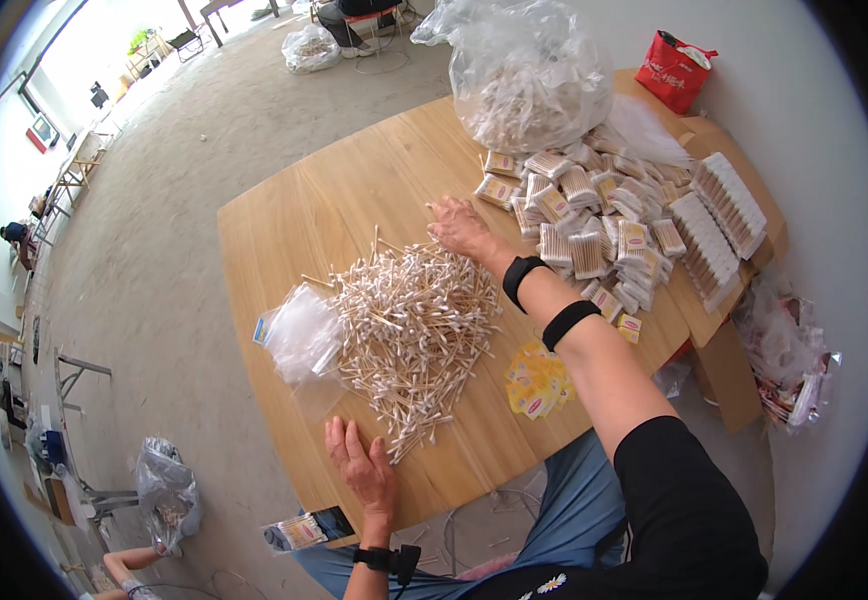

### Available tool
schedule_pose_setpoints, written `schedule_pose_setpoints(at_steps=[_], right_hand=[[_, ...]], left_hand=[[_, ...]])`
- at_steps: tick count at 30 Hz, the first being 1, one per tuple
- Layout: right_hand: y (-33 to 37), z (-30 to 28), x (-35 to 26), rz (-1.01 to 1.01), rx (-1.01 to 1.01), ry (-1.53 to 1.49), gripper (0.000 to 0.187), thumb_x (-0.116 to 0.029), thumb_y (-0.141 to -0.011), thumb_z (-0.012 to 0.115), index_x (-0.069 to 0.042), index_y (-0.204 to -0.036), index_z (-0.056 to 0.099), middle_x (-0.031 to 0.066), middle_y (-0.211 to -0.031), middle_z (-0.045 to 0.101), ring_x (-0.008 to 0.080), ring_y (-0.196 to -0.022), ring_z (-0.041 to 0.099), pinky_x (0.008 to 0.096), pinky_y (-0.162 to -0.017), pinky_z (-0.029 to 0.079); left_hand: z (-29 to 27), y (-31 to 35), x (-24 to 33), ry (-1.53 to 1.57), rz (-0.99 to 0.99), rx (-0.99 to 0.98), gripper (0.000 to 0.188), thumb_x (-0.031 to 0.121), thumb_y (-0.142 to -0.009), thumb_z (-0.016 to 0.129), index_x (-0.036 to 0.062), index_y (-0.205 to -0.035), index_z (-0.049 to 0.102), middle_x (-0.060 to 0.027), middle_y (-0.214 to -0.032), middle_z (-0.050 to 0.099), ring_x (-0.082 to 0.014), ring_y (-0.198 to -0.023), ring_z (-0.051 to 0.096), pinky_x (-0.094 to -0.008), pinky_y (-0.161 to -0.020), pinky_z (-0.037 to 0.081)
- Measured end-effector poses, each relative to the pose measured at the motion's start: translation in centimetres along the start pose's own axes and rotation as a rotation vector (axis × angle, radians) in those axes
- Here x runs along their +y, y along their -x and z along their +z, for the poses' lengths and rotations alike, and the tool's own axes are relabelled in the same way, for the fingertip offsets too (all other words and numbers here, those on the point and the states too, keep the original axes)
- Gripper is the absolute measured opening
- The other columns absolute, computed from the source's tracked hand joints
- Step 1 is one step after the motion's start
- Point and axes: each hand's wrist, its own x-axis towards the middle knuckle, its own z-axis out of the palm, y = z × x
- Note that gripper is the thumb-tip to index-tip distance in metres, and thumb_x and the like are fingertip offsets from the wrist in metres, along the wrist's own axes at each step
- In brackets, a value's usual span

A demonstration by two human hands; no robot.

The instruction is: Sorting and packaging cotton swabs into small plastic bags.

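Observation:
A big loose heap of cotton swabs (414, 330) with wooden sticks lies in the middle of the wooden table. At its near left edge my left hand (364, 472) rests on the tabletop, fingers stretched out and holding nothing. My right hand (462, 230) reaches across to the far side of the heap. Its fingers are slightly bent and apart against the outermost swabs, and nothing shows in its grasp. Clear plastic bags (304, 335) lie flat along the heap's left side. Small yellow-and-white printed labels (538, 380) are spread beneath my right forearm.
Many bundled swab packs (594, 215) cover the table's right side, beside larger rows of swabs (706, 245). A stuffed clear bag (532, 85) and a red bag (674, 72) stand behind. A swab packet (299, 533) and a dark phone-like object (334, 522) sit at the near left edge.

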Motion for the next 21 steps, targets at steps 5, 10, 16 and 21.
schedule_pose_setpoints(at_steps=[5, 10, 16, 21], right_hand=[[0.4, -3.6, -4.2, -0.087, -0.128, 0.045, 0.026, -0.028, -0.09, 0.058, -0.011, -0.103, 0.071, 0.0114, -0.115, 0.068, 0.0353, -0.114, 0.06, 0.0462, -0.097, 0.048], [0.5, -5.4, 1.4, 0.196, 0.267, 0.345, 0.022, -0.023, -0.086, 0.062, -0.011, -0.102, 0.07, 0.0133, -0.114, 0.067, 0.0317, -0.118, 0.058, 0.0489, -0.093, 0.049], [0.9, -5.0, 3.4, 0.263, 0.097, 0.283, 0.044, -0.016, -0.084, 0.064, -0.01, -0.128, 0.062, 0.0189, -0.121, 0.064, 0.0357, -0.126, 0.053, 0.0557, -0.103, 0.038], [1.7, -9.1, 1.6, -0.067, 0.628, 0.338, 0.049, -0.015, -0.08, 0.068, -0.009, -0.128, 0.062, 0.0165, -0.099, 0.061, 0.0322, -0.099, 0.058, 0.0464, -0.089, 0.048]], left_hand=[[-1.2, 0.3, -0.5, -0.002, -0.075, -0.01, 0.045, 0.016, -0.095, 0.061, -0.0069, -0.133, 0.054, -0.0232, -0.151, 0.043, -0.0406, -0.144, 0.035, -0.0478, -0.12, 0.026], [-1.2, 0.0, 0.2, 0.002, -0.057, -0.032, 0.046, 0.017, -0.095, 0.061, -0.0068, -0.134, 0.053, -0.0235, -0.152, 0.041, -0.041, -0.145, 0.033, -0.0488, -0.121, 0.025], [-1.0, 0.2, 0.1, -0.01, -0.074, -0.041, 0.047, 0.019, -0.097, 0.059, -0.007, -0.134, 0.052, -0.0237, -0.153, 0.04, -0.0417, -0.144, 0.033, -0.0486, -0.12, 0.025], [-1.0, 0.0, 0.4, -0.031, -0.04, -0.025, 0.043, 0.014, -0.096, 0.057, -0.006, -0.134, 0.052, -0.0219, -0.153, 0.04, -0.0396, -0.143, 0.034, -0.0469, -0.12, 0.026]])
